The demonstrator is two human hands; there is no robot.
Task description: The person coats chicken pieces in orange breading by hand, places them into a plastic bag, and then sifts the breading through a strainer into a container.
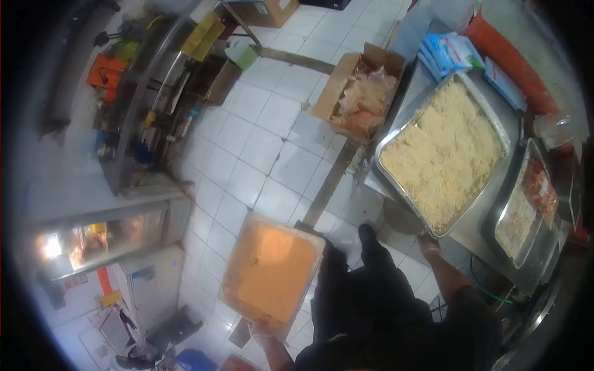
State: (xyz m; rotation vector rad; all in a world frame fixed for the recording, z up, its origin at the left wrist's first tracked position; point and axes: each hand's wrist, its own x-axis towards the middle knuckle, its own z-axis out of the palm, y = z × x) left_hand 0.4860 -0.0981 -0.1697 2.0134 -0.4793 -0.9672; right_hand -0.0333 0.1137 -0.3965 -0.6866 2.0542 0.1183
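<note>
My left hand (267, 329), in a thin clear glove, grips the near edge of a clear plastic tub (270, 270) filled with fine orange crumbs and holds it out over the tiled floor. My right hand (428, 243), also gloved, rests on the near corner of a large metal tray (479, 96) heaped with pale yellow crumbs on a steel counter. My dark trouser leg and shoe (369, 234) show between the two.
A second metal tray (502, 213) with pale and red contents sits right of the big one. An open cardboard box (339, 80) of bagged goods stands on the white tiled floor. Blue packets (447, 52) lie at the counter's far end. Shelving (142, 105) lines the left.
</note>
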